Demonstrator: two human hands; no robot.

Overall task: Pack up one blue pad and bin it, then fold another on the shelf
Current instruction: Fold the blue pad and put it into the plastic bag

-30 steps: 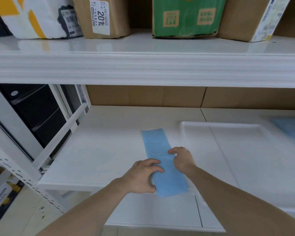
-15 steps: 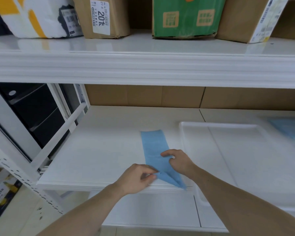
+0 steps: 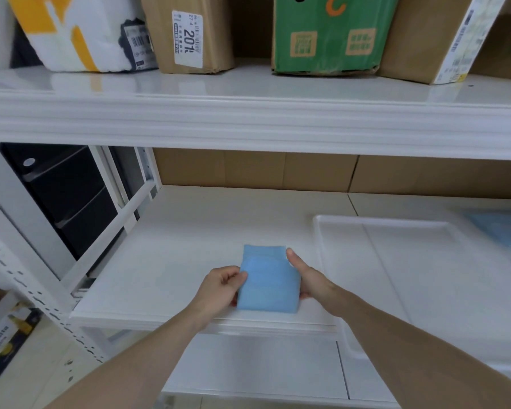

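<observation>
- The white shelf (image 3: 189,246) spanned mid-frame, its front edge running just below the hands; bare surface lay open to the left and behind, under the upper shelf board (image 3: 248,119) (loaded with cartons).
- A clear tray (image 3: 396,261) filled the right of the frame, its left rim just beside the right hand.
- The folded blue pad (image 3: 267,283) sat at lower centre near the shelf's front edge.
- The left hand (image 3: 219,290) pinched the pad's left edge, thumb on top.
- The right hand (image 3: 307,278) gripped its right side, thumb along the edge.
</observation>
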